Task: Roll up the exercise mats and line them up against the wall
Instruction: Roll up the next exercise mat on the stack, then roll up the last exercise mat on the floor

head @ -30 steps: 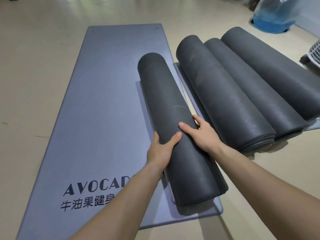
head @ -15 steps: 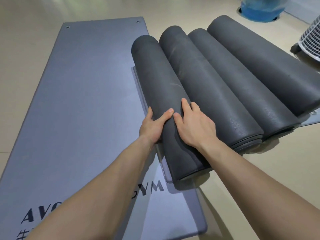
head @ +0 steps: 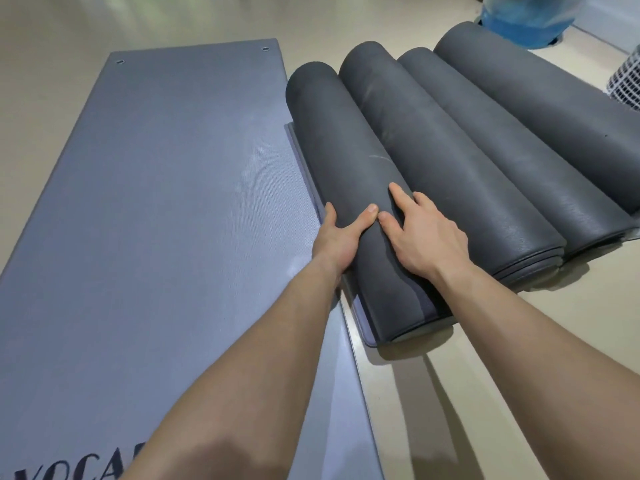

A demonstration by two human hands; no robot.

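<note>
Beige floor [head: 485, 393]; flat mat [head: 173, 220] borders the roll [head: 332, 140] under both hands [head: 337, 239] [head: 426, 237], jug [head: 519, 19] beyond.

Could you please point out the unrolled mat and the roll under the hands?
unrolled mat [head: 156, 202], head view, its bare middle.
held roll [head: 329, 133], head view, its upper side.
</note>
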